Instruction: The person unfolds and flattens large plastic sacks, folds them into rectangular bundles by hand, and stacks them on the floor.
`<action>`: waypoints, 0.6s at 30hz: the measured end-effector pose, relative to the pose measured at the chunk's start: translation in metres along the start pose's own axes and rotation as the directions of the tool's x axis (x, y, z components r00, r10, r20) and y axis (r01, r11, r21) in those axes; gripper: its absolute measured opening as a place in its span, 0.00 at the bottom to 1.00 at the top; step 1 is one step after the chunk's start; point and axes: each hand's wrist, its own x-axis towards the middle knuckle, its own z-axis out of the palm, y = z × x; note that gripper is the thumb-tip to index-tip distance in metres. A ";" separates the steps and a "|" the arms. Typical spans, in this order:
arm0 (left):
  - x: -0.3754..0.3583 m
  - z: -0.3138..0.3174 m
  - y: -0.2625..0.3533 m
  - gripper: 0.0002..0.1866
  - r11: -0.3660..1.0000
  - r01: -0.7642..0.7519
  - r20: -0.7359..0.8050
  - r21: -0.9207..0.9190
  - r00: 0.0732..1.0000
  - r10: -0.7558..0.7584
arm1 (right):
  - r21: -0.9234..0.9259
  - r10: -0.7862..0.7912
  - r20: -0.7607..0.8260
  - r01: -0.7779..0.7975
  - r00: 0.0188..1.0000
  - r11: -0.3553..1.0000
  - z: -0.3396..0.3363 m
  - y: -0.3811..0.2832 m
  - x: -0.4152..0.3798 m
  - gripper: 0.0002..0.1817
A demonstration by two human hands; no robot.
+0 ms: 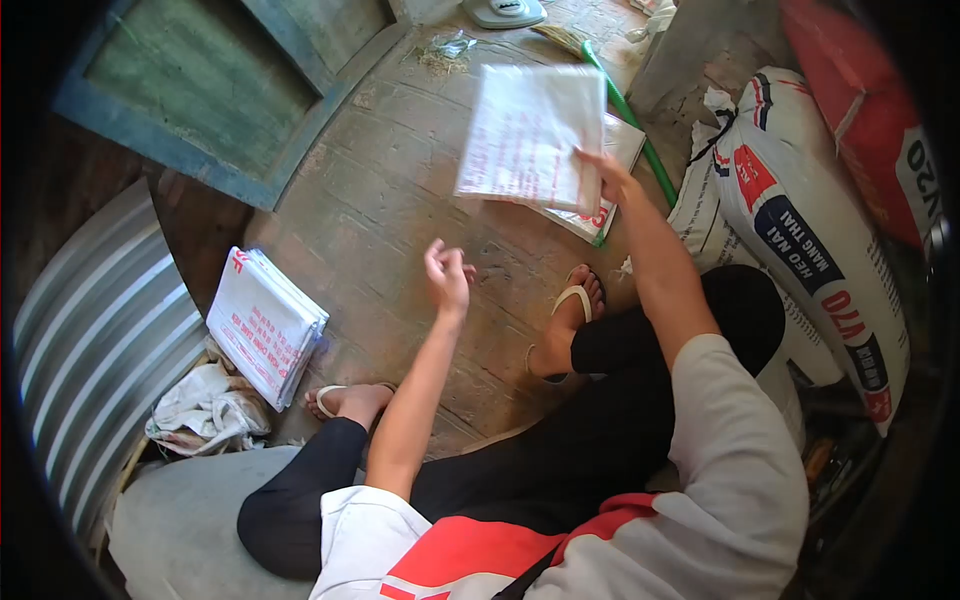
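My right hand (608, 176) grips the near right edge of a folded white plastic sack (535, 130) with red print, held up over the brick floor. Partly hidden behind and below it, more folded printed sacks (622, 145) lie on the floor. My left hand (449, 276) hovers above the floor between my feet, apart from the sack. Its fingers are curled in, and nothing shows in them. To the left, a neat stack of folded white sacks (265, 325) with red print leans at a tilt beside a crumpled white sack (212, 408).
Full feed sacks (800, 220) and a red sack (850, 110) stand on the right. A green-handled broom (645, 150) lies behind the held sack. Corrugated metal (110, 350) and a blue-green door (200, 90) are at left; a scale (505, 12) sits at the top.
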 end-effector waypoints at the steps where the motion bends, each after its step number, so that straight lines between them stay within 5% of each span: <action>1: -0.010 -0.007 -0.034 0.27 0.997 -0.059 0.059 0.059 0.997 0.056 | 0.054 0.025 -0.078 -0.021 0.997 0.998 -0.025 0.031 0.010 0.22; 2: -0.023 -0.015 -0.060 0.26 0.986 -0.121 0.119 0.118 0.987 0.106 | 0.066 0.153 -0.118 -0.145 0.981 0.987 -0.059 0.063 0.024 0.21; 6: -0.070 -0.040 -0.098 0.21 0.871 -0.153 0.223 0.467 0.973 0.052 | 0.300 0.124 -0.247 -0.045 0.961 0.953 -0.060 0.108 0.010 0.22; 8: -0.083 -0.038 -0.083 0.20 0.802 -0.196 0.247 0.565 0.967 0.063 | 0.381 0.112 -0.188 -0.032 0.976 0.924 -0.047 0.095 0.009 0.22; 13: -0.069 -0.031 -0.064 0.20 0.786 -0.215 0.248 0.580 0.965 0.082 | 0.469 0.053 -0.131 0.015 0.990 0.883 -0.053 0.064 0.010 0.23; 18: -0.061 -0.043 -0.066 0.21 0.776 -0.226 0.203 0.589 0.971 0.129 | 0.364 0.101 -0.193 -0.024 0.976 0.931 -0.072 0.069 -0.007 0.25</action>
